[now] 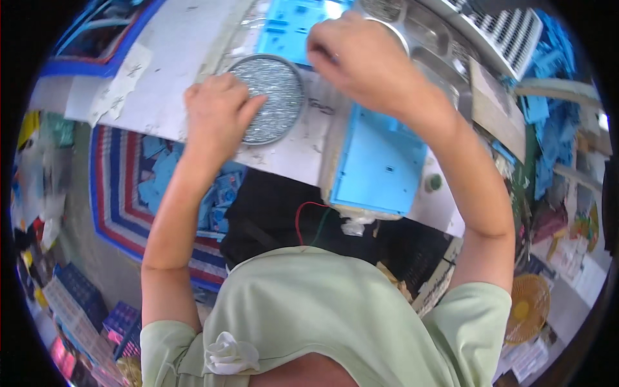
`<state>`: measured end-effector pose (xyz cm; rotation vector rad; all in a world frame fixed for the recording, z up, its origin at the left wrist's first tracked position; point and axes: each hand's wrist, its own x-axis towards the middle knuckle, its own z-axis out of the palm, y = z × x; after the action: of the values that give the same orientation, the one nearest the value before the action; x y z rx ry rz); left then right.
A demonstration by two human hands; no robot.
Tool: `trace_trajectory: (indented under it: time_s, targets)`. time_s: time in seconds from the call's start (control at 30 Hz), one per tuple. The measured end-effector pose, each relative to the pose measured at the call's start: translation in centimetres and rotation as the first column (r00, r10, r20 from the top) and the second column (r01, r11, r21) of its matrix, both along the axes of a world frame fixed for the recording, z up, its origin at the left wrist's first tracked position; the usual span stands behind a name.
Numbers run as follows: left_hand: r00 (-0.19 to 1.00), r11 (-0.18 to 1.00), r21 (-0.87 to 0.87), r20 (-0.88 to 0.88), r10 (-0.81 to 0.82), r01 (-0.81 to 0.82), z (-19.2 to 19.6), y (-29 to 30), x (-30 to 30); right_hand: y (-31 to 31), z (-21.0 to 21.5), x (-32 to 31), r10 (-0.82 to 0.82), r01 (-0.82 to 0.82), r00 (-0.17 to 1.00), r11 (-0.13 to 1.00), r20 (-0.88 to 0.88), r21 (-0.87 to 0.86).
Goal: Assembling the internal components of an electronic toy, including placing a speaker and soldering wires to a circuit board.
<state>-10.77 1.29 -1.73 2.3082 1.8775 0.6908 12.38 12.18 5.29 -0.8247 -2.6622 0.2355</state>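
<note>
Left hand [218,115]: bent fingers over the left side of the round tray [302,97], thumb apart and extended rightward; whether anything is pinched cannot be told
Silver pieces [274,103]: thin, densely packed in that tray, beneath and right of the left thumb
Right hand [358,58]: fingers curled close together over the upper blue panel [282,32]; any held item is hidden
Lower blue panel [376,164]: below the right hand, under its forearm
Metal compartment tray [430,33]: right of the right hand
</note>
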Motion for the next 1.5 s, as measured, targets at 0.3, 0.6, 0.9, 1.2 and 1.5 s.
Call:
trace_trajectory:
  time_s: [0.3,0.6,0.9,1.2,1.5]
  targets:
    - [0.899,0.981,-0.01,0.401,-0.175,0.195,3.2,-1.6,5.0,-3.7,2.1,16.1,-0.311,0.372,0.917,0.892,0.248,-0.256]
    - [0.893,0.968,-0.122,0.424,-0.147,0.218,2.2,-1.5,7.1,-1.8,1.7,14.8,-0.043,0.028,0.796,0.999,0.604,0.035]
    - [0.804,0.944,-0.101,0.556,-0.209,0.315,2.5,1.0,10.3,1.4,3.4,11.8,0.086,0.194,0.706,0.931,0.703,-0.309]
    - [0.944,0.971,-0.008,0.234,-0.231,0.24,1.6,2.2,12.6,3.2,3.6,11.1,0.109,0.387,0.654,0.802,0.749,-0.454]
    - [0.883,0.919,-0.206,0.407,-0.231,0.336,4.3,1.8,8.7,0.5,3.8,11.9,-0.137,0.205,0.971,0.902,0.198,-0.38]
